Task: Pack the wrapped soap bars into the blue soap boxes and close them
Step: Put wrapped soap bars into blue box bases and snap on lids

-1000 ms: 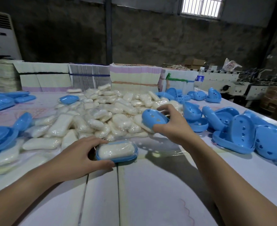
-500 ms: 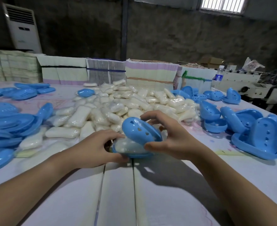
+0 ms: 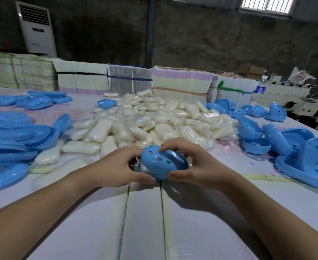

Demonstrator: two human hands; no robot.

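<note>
Both hands are on one blue soap box at the near middle of the white table — the left hand grips its left end, thumb curled under the front edge and fingers wrapped round the far side. The right hand clasps the right end, thumb along the near rim and fingertips pressing down on the top. The lid, pierced with small heart-shaped holes, sits tilted over the base, and at the left end a sliver of the wrapped soap bar shows pale inside the gap, so the box is not fully shut. Whether the base rests flat on the table I cannot tell; the hands hide its underside.

Just behind the hands lies the big heap of wrapped soap bars, clear film glinting, spread across the middle of the table. To the left, a stack of blue lids and trays lies nested and overlapping, with a few more blue pieces further back. On the right, loose perforated box halves lie tumbled against each other, some standing on edge. Along the far edge of the table stand bundles of flat paper stock — white, grey and pink-banded, and beyond them a white air-conditioning unit against the dark wall
</note>
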